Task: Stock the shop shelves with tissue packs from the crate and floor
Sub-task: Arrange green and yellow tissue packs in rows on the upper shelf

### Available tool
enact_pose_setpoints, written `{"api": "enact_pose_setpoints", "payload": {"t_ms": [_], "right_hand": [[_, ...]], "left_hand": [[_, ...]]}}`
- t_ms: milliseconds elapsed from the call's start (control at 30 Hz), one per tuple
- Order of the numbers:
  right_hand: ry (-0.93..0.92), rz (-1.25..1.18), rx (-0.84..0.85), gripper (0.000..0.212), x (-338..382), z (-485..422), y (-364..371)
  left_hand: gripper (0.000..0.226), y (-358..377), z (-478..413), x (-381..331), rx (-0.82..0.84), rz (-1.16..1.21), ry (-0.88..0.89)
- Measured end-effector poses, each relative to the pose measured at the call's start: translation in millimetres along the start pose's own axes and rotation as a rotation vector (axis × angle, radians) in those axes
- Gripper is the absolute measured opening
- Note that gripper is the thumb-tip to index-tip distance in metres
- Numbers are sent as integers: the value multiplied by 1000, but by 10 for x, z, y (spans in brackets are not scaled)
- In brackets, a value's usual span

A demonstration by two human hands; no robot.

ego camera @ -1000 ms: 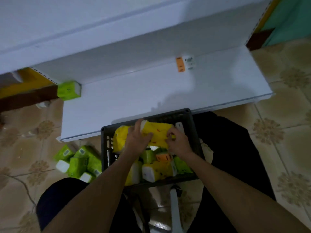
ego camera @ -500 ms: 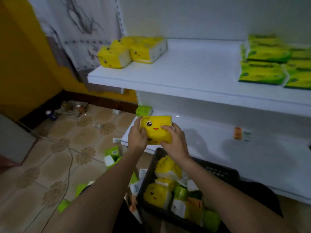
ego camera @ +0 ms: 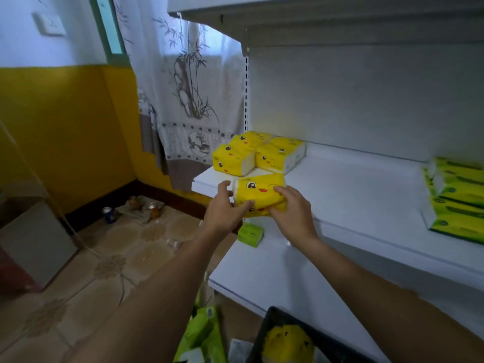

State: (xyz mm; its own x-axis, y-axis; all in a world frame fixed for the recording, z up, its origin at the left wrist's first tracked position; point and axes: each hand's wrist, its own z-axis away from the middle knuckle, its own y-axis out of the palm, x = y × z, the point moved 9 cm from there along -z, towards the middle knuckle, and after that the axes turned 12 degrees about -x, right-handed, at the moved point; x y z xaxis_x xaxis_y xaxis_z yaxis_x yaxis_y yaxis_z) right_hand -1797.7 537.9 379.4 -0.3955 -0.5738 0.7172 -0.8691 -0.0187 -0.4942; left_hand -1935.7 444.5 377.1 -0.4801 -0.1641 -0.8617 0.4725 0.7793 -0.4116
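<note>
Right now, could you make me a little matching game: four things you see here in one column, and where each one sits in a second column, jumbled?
Things:
1. winking yellow pack
2. green pack stack
3. lone green pack
4. crate

Places:
A. on the lower shelf, left end
B. right end of the middle shelf
C. bottom edge of the view
D. gripped between left hand and right hand

Pairs: 1-D, 2-B, 3-A, 4-C

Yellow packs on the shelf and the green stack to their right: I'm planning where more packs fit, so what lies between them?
Only bare white shelf between the yellow packs and the green stack, as the head view shows.
</note>
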Motion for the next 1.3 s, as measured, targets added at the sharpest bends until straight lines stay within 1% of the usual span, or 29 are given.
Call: {"api": "enact_pose_setpoints", "payload": {"t_ms": [67, 100, 167, 267, 367, 433, 533, 600, 700, 800, 900, 1033, 1167, 1233, 1300], "right_hand": [[23, 30, -24, 48, -55, -125, 32], [45, 40, -44, 47, -97, -184, 41], [104, 65, -75, 47, -210, -282, 60], [167, 110, -69, 46, -377, -384, 134], [130, 164, -19, 45, -436, -506, 245], [113, 220, 12, 49, -465, -596, 320], [133, 248, 41, 60, -531, -709, 412], [135, 288, 56, 63, -583, -789, 464], [149, 349, 83, 62, -665, -898, 526], [144, 374, 86, 61, -706, -972, 584], [116, 381, 79, 63, -693, -1031, 646], [178, 252, 72, 74, -667, -1040, 712], [227, 140, 79, 82, -687, -961, 666], [280, 69, 93, 80, -710, -875, 585], [284, 71, 105, 76, -704, -759, 458]], "left_hand": [[74, 117, -100, 73, 30, -10, -9], [73, 190, -147, 123, 51, -26, -1], [63, 331, -229, 219, 91, -105, 50], [47, 518, -336, 344, 156, -285, 198], [51, 708, -413, 405, 218, -545, 416], [53, 768, -488, 426, 199, -617, 479], [50, 815, -573, 433, 184, -617, 455], [47, 835, -654, 424, 170, -613, 433], [43, 844, -756, 377, 142, -619, 473], [41, 851, -760, 404, 125, -515, 504], [46, 845, -708, 426, 66, -459, 557], [38, 867, -736, 440, 78, -510, 572], [37, 878, -734, 353, 103, -570, 542], [33, 857, -687, 309, 71, -612, 501], [26, 796, -512, 255, -13, -689, 528]]}}
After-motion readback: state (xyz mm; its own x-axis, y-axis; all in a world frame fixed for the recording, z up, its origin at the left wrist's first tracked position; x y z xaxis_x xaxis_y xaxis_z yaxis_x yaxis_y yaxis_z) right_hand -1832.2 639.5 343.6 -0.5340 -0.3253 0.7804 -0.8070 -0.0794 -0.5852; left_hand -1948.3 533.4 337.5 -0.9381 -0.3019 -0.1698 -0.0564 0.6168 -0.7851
